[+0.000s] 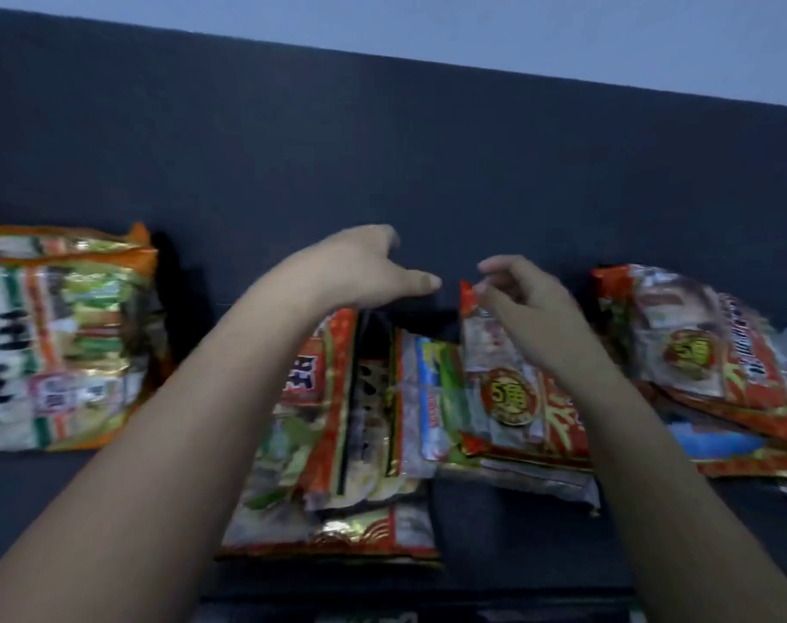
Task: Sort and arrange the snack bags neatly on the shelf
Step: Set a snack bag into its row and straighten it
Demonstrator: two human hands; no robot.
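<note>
**Head view: both hands over the middle pile of snack bags**

1. Landmark. The middle pile (338, 424) is several overlapping snack bags lying on the dark shelf (508, 537). The frame is motion-blurred, so the print on the bags cannot be read.
2. Left hand (360, 267). It hovers over the far edge of the middle pile. The fingers are spread wide, the thumb points toward the other hand, and it grips nothing.
3. Right hand (531, 303). Its fingers are curled and pinch the top corner of a red bag (508, 397). This bag has a round gold emblem and leans against the right side of the middle pile.
4. Other bags. An orange-and-green bag (68, 339) lies well to the left of the middle pile. A slanted stack of red bags (706, 357) lies to the pile's right, apart from it.
</note>
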